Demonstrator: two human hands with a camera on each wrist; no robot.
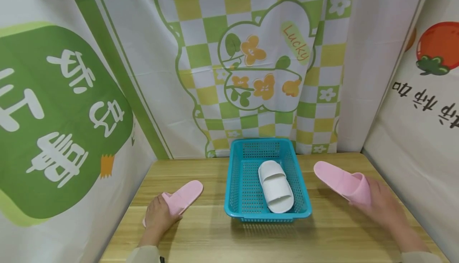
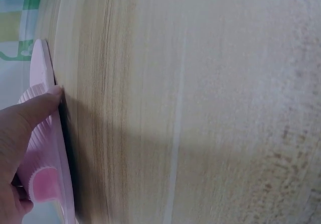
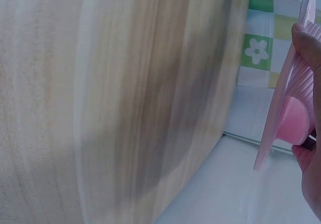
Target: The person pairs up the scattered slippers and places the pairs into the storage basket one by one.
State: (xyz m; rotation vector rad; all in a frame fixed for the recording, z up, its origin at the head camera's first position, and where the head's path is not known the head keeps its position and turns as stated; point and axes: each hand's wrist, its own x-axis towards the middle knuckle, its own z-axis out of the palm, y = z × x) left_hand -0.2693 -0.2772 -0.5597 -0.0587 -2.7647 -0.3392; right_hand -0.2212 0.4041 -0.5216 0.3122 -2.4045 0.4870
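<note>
On the left, my left hand (image 1: 158, 216) grips a pink slipper (image 1: 186, 195) across its ribbed strap, low at the wooden table. In the left wrist view, the thumb presses the slipper (image 2: 47, 143) near its sole's edge, with dark shadow under the sole. On the right, my right hand (image 1: 383, 203) holds another pink slipper (image 1: 333, 177) by the strap end. The right wrist view shows that slipper (image 3: 278, 108) raised off the table, thumb at the sole's edge. Between the hands, a white slipper (image 1: 276, 187) lies in a teal plastic basket (image 1: 231, 183).
The wooden table (image 1: 201, 235) spans the space below both hands. A checked cloth (image 1: 215, 55) hangs behind the basket. Printed white cloths stand as walls on both sides, the left one (image 1: 107, 215) and the right one (image 1: 412, 135) close to the table's edges.
</note>
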